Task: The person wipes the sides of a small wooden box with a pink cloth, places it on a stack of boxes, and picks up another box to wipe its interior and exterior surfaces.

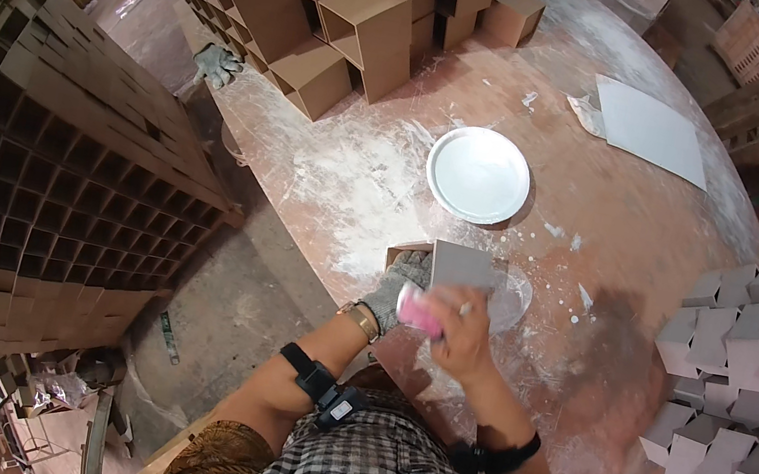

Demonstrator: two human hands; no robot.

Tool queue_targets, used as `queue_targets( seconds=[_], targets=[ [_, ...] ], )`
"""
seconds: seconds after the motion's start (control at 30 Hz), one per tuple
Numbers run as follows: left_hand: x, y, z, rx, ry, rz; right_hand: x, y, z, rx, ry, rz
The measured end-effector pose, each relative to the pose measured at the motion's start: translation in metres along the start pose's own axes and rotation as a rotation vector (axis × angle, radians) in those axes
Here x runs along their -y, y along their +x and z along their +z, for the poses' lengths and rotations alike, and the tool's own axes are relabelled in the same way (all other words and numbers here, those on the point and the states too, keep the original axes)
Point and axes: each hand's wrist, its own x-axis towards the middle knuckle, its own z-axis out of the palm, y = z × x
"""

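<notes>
My left hand (pixel 388 291), in a grey knit glove, holds a small cardboard box (pixel 461 266) at the table's near edge. Its fingers reach into the brown open side and are partly hidden. The face of the box toward the right is smooth and grey. My bare right hand (pixel 464 335) grips a pink block with a white edge (pixel 420 312), sponge-like and blurred by motion, just in front of the box. Beyond the box stands a round white dish (pixel 479 175), with white liquid in it as far as I can tell.
Brown open boxes (pixel 367 22) are stacked at the back, and more form a tall stack (pixel 72 193) on the left. Grey-white boxes (pixel 752 343) stand in rows at right. A pale sheet (pixel 652 131) and a loose glove (pixel 217 64) lie on the white-smeared table (pixel 311 164).
</notes>
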Motion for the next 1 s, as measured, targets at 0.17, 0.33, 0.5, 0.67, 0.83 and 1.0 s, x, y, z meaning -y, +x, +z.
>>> queue_targets(
  seconds=[0.17,0.33,0.5,0.67,0.83,1.0],
  targets=[
    [-0.118,0.037,-0.057,0.339,0.606,-0.096,0.030,-0.065,-0.031,0.147,0.211,0.178],
    [-0.117,0.035,-0.075,0.342,0.430,0.010,0.038,-0.112,-0.054,-0.384,0.602,0.686],
    [-0.087,0.014,-0.090,0.195,0.583,0.359,0.033,-0.112,-0.065,-0.949,1.061,1.096],
    [-0.121,0.003,-0.125,0.318,0.410,0.017,0.028,-0.116,-0.061,-0.826,1.481,1.134],
    [-0.132,-0.008,-0.140,0.113,0.566,0.070,0.033,-0.091,-0.048,-0.822,1.393,1.163],
    [-0.147,-0.014,-0.150,-0.105,0.706,0.118,0.043,-0.080,-0.047,-0.817,1.302,1.211]
  ],
)
